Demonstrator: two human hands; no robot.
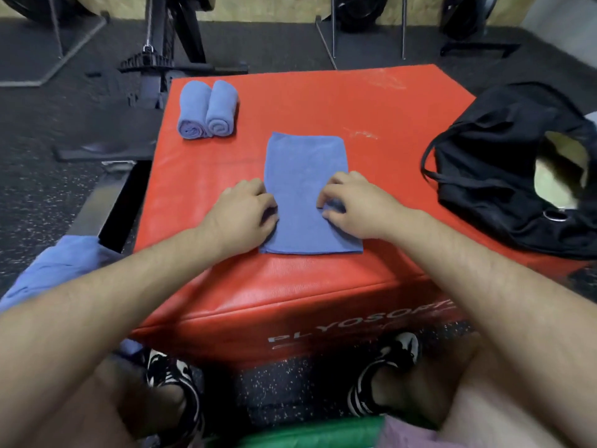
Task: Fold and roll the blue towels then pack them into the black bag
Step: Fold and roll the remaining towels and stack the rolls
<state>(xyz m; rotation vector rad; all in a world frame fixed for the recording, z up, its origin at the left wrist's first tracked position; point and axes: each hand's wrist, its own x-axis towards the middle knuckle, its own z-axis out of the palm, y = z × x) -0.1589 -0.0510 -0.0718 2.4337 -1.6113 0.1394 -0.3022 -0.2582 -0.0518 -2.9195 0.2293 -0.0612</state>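
The left hand [240, 208] sits at the left edge of the folded blue towel [305, 160], its fingers curled down over that edge and holding it. The right hand [352, 205] lies on the towel's right half, with fingertips and thumb drawn together and pinching up a small ridge of the cloth. Both forearms reach in from the bottom corners.

The towel lies flat as a long rectangle in the middle of the red padded surface [323, 101], the top of a plyo box, its near short edge close to the box's front edge. At the far left corner of the surface two rolled blue towels [206, 109] lie side by side, touching, spiral ends facing the person. On the right side of the surface lies the black bag [491, 163], slumped, its mouth gaping to show a pale inside; a strap loops out on its left and a metal ring [555, 216] shows near its front.

Left of the box, low down, is a loose heap of blue cloth [55, 266]. The person's black-and-white sneakers [171, 376] stand on the speckled rubber floor [38, 189] in front of the box. Gym equipment [161, 43] stands behind it.
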